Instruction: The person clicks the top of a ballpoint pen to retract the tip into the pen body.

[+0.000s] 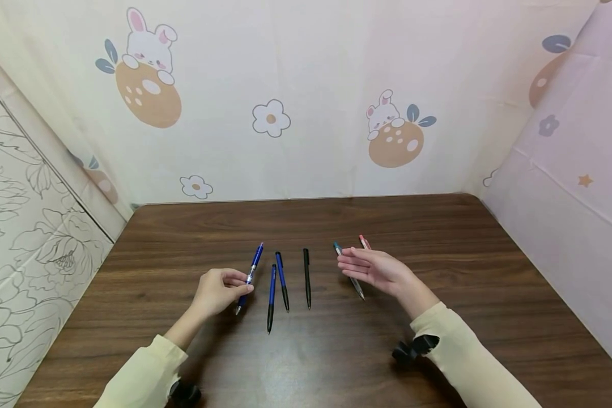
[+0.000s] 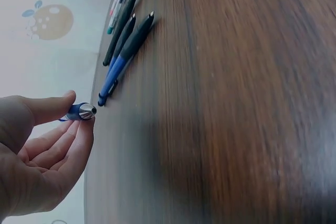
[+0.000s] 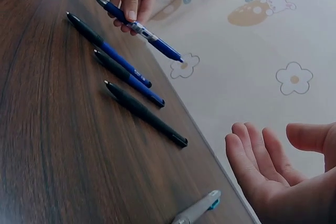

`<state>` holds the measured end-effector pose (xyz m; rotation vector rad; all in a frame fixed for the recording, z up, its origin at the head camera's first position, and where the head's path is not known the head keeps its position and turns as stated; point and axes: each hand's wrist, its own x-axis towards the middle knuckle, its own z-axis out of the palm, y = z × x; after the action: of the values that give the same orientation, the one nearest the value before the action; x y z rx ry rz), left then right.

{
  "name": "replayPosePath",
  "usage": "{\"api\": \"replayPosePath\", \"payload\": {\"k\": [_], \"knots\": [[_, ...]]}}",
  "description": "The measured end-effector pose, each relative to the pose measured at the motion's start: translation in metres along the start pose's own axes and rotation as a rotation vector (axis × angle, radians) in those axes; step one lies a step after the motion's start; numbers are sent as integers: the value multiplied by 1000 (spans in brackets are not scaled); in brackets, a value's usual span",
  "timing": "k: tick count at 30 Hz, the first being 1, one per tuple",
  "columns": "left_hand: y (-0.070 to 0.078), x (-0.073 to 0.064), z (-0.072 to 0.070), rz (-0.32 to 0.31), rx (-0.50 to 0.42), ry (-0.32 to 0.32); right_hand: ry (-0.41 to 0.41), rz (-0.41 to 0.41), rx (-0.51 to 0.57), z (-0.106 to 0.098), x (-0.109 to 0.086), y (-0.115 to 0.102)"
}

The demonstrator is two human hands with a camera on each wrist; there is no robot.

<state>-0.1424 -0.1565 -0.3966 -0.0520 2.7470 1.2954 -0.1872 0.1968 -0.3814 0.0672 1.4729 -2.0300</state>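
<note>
My left hand [image 1: 218, 293] pinches a blue pen [image 1: 255, 262] with a clear middle section between thumb and fingers. In the right wrist view, that pen is raised off the table, its silver tip pointing up and left. To its right lie two blue pens with black grips [image 1: 272, 294] [image 1: 281, 277], close together, then a black pen [image 1: 307, 279]. My right hand [image 1: 374, 271] hovers palm turned inward, fingers extended and holding nothing, above a clear pen with a teal end [image 1: 357, 287]. Behind that hand shows the red end of another pen [image 1: 363, 241], mostly hidden.
The pens lie on a dark wooden table [image 1: 326, 357] with rounded back corners. A pale curtain [image 1: 321, 68] printed with rabbits and flowers hangs along its back edge, with more patterned cloth at both sides. Each wrist bears a black device [image 1: 413, 348].
</note>
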Motion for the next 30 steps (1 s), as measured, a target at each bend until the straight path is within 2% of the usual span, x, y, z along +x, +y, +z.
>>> {"api": "replayPosePath", "payload": {"k": [7,19,30], "knots": [[-8,-1,-7,-21,51,28,9,0,4,-8,-6,1],[-22,-2,-15,-10,122,72,8,-25,36,-20,-18,2],[-32,-7,-21,-16,166,82,-2,-47,74,-24,-28,5]]}}
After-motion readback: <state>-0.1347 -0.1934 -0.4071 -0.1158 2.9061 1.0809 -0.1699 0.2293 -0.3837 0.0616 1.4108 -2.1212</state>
